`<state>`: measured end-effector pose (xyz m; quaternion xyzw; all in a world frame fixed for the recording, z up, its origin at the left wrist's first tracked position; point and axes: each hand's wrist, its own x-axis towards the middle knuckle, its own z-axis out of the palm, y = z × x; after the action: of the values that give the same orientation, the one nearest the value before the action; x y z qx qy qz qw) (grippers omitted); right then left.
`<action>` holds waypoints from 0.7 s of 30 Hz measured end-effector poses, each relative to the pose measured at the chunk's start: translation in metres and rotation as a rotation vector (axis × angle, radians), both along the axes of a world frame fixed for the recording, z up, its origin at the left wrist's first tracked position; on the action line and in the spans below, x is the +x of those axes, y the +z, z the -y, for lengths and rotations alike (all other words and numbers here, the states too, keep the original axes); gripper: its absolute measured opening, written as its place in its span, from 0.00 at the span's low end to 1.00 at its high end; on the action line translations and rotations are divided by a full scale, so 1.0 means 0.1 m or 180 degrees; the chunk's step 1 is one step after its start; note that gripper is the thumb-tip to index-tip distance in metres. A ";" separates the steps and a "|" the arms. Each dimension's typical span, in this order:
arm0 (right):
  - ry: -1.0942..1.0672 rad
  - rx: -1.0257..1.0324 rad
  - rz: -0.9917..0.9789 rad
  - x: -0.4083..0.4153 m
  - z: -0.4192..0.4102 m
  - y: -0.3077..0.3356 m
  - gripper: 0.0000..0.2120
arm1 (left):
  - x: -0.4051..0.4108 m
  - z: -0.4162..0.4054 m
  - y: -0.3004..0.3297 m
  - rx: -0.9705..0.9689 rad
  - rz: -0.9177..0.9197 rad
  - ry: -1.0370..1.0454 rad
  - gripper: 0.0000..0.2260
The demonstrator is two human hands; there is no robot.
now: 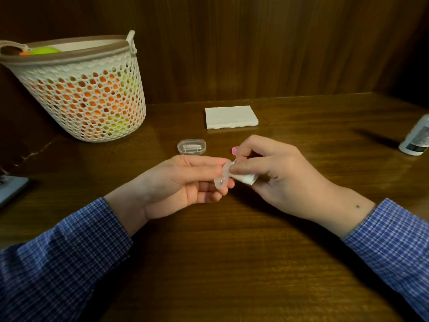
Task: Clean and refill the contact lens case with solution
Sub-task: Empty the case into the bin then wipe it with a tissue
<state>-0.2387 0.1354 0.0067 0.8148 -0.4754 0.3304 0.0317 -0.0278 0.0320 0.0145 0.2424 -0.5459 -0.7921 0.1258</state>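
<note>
Over the dark wooden tabletop (pixel 232 263), near its middle, our left hand (pixel 185 182) gripped the small clear plastic lens case (pixel 222 180) steady, so our right hand (pixel 276 175) could pinch folded white tissue (pixel 247 178) into its well.

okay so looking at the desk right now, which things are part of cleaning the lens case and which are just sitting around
Part of the job:
lens case, held by left hand
tissue wad, gripped by right hand
solution bottle
tissue stack

Just lying about:
mesh basket
clear plastic box
grey object, left edge
</note>
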 end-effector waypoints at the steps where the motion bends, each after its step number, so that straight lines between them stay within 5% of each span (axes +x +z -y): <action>1: -0.0006 0.0008 0.0024 0.00 0.00 0.00 0.09 | 0.01 0.01 0.00 -0.0076 -0.0020 -0.0035 0.21; 11: -0.0632 0.0821 0.1198 0.12 0.00 -0.02 0.09 | -0.02 -0.04 -0.07 -0.1093 -0.0134 0.0404 0.21; 16: -0.0355 0.1876 0.3050 0.16 -0.01 0.02 0.05 | -0.03 -0.07 -0.14 -0.2363 -0.0157 0.0794 0.23; 19: -0.0079 0.2567 0.4138 0.18 0.00 0.06 0.07 | -0.03 -0.09 -0.14 -0.2630 -0.0253 0.0838 0.22; 21: -0.0004 0.3017 0.4890 0.21 0.01 0.11 0.16 | -0.03 -0.11 -0.14 -0.2761 -0.0298 0.0875 0.21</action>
<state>-0.2182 0.1342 0.0177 0.2970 -0.4523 0.5531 -0.6335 -0.0312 0.0429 0.0006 0.2014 -0.7836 -0.4764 0.3441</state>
